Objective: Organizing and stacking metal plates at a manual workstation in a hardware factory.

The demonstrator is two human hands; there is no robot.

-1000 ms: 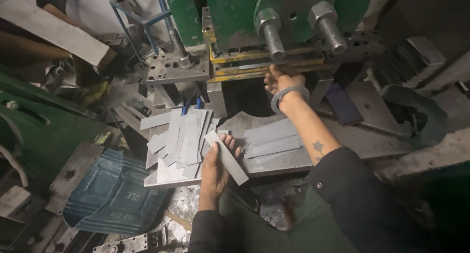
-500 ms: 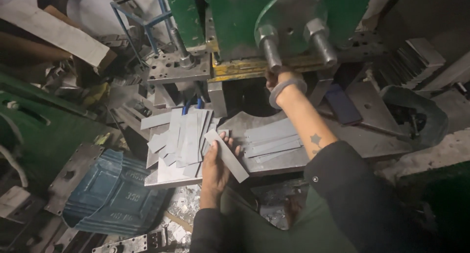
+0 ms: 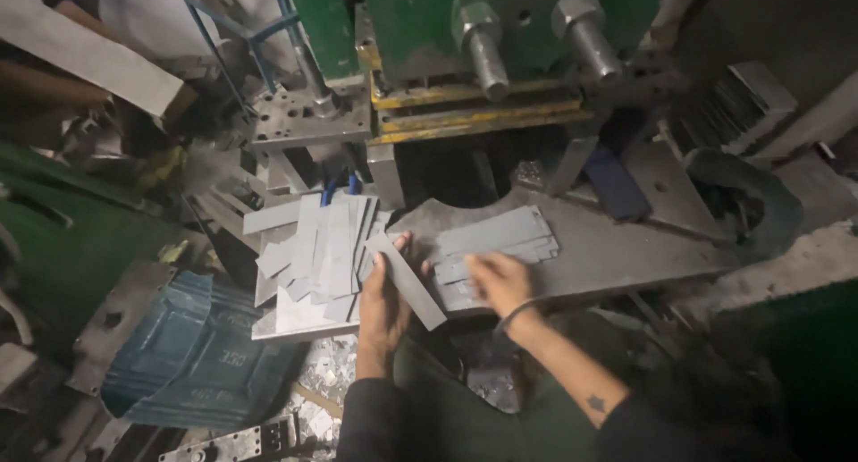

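Observation:
My left hand (image 3: 382, 303) grips a flat grey metal strip (image 3: 407, 281) that slants down to the right, beside a loose pile of similar strips (image 3: 313, 252) on a plate. My right hand (image 3: 497, 281) rests, blurred, on a neat stack of grey metal strips (image 3: 496, 239) lying on the press table (image 3: 626, 247). A bangle circles the right wrist. Whether its fingers pinch a strip is not clear. Above stands the green press (image 3: 483, 33) with its yellow-edged die and two steel bolts.
A blue dented metal sheet (image 3: 197, 355) lies at lower left. Scrap punchings (image 3: 331, 368) litter the floor below the plate. A dark rubber ring (image 3: 751, 203) sits right of the table. Blue frame tubing (image 3: 259, 33) rises at upper left.
My right hand has come back from the die under the press down to the stack of strips on the table. The left hand keeps the same strip in place.

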